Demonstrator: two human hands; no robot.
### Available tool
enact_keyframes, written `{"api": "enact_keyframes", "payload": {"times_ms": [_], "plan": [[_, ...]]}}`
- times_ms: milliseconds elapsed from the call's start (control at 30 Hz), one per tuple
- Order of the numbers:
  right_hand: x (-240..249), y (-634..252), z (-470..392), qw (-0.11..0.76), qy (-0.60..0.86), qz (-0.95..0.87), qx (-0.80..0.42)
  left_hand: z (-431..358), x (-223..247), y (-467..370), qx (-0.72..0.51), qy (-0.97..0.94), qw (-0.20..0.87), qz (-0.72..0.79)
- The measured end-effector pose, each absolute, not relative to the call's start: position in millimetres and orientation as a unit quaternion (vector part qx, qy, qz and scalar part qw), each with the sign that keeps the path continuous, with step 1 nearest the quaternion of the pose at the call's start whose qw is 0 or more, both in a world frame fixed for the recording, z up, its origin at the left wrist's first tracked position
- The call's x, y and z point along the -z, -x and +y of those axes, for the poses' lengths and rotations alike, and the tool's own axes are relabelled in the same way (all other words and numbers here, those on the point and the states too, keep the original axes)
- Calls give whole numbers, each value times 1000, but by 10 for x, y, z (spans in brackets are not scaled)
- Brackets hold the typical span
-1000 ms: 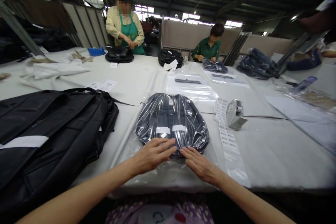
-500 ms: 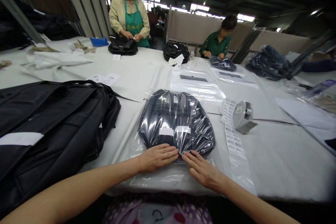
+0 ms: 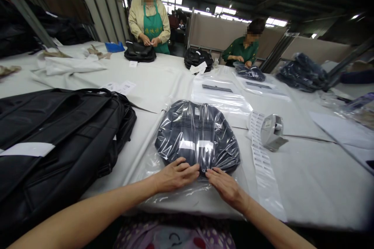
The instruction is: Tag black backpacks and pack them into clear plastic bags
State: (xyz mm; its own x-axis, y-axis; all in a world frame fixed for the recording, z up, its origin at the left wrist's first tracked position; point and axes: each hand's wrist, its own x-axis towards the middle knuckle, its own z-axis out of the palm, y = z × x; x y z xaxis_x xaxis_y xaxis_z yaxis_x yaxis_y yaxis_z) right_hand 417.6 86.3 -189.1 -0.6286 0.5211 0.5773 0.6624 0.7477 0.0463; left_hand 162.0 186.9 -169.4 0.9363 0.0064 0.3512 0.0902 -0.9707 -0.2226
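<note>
In front of me a black backpack (image 3: 194, 128) lies flat inside a clear plastic bag (image 3: 175, 192). Two white labels show through the plastic. My left hand (image 3: 177, 175) rests on the near left edge of the wrapped backpack, its fingers stretched over the plastic. On the near right edge lies my right hand (image 3: 224, 184), fingers extended and pressing on the bag. A small gap separates the two sets of fingertips. The loose end of the plastic bag spreads toward me under both wrists.
A large black backpack (image 3: 58, 136) lies at left. On the right are a tape dispenser (image 3: 271, 132) and a strip of barcode stickers (image 3: 258, 155). Flat plastic bags (image 3: 219, 99) lie beyond. Two co-workers handle bags across the table; wrapped bags (image 3: 302, 72) are piled at far right.
The left hand's fingers have bent a little, and the right fingertips have shifted slightly right, widening the gap. The plastic over the backpack has new creases. The whole view has shifted slightly.
</note>
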Motion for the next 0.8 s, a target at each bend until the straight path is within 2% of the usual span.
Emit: {"api": "enact_keyframes", "payload": {"times_ms": [200,267,367,467,600,700,800], "plan": [[1931,-4166,881,324,349,-870,128,1779,1380,-1473,128,990,-30,-45],[1935,-4155,891,337,360,-862,118,1707,1370,-1403,113,991,-46,-56],[1951,-4139,907,358,366,-852,113,1621,1531,-1350,121,989,11,-86],[1974,-4134,920,372,369,-844,116,1635,1734,-1357,198,970,89,-110],[1995,-4155,929,384,370,-839,106,1743,1774,-1349,278,954,110,-30],[2006,-4175,932,383,371,-841,92,1801,1741,-1331,301,951,65,-3],[2007,-4167,926,401,393,-825,66,1818,1763,-1362,306,948,-69,-60]]}}
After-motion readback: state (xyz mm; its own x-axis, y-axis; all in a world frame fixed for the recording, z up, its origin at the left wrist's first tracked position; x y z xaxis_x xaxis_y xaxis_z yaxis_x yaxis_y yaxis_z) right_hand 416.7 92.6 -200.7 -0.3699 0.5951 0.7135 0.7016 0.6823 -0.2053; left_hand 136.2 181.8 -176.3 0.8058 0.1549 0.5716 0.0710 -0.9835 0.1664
